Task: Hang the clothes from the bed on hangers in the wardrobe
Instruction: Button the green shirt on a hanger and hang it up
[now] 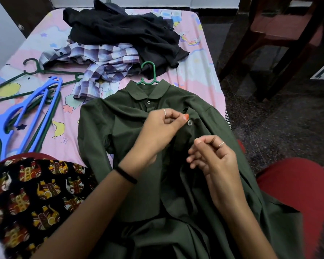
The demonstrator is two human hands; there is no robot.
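While spread collar-up across the bed (pixel 198 58) and lap, olive-green shirt (pixel 131 131) already threaded on a green hanger (pixel 149 71), hook poking out just beyond the collar, well past the fingertips. Left hand (pixel 157 131) curled over the shirt's front placket, thumb and forefinger pressed together, seemingly pinching the fabric edge just beside a small grey button (pixel 190 123); whether cloth is truly caught between them, cannot quite tell. A thin ring on one left finger, a black band at that wrist. Right hand (pixel 211 156) just below and to the right of the left fingers, hovering over the lower placket, fingers loosely curled inward, thumb tip near the forefinger, nothing plainly gripped. A ring there too.

Beyond the left fingertips, past the collar: a checked shirt (pixel 101 60) crumpled on the pink printed sheet, and farther still a heap of black clothes (pixel 123 30), partly over the checked one. Off to the left of the left hand, well apart: blue hangers (pixel 26 109) overlapping dark green hangers (pixel 45 71), all flat on the sheet. Nearest the left forearm, a black patterned garment (pixel 36 193) on the knee. Right of the right hand, red trousers (pixel 295 184); beyond, a dark speckled floor (pixel 269 118) and a wooden chair (pixel 281 34).
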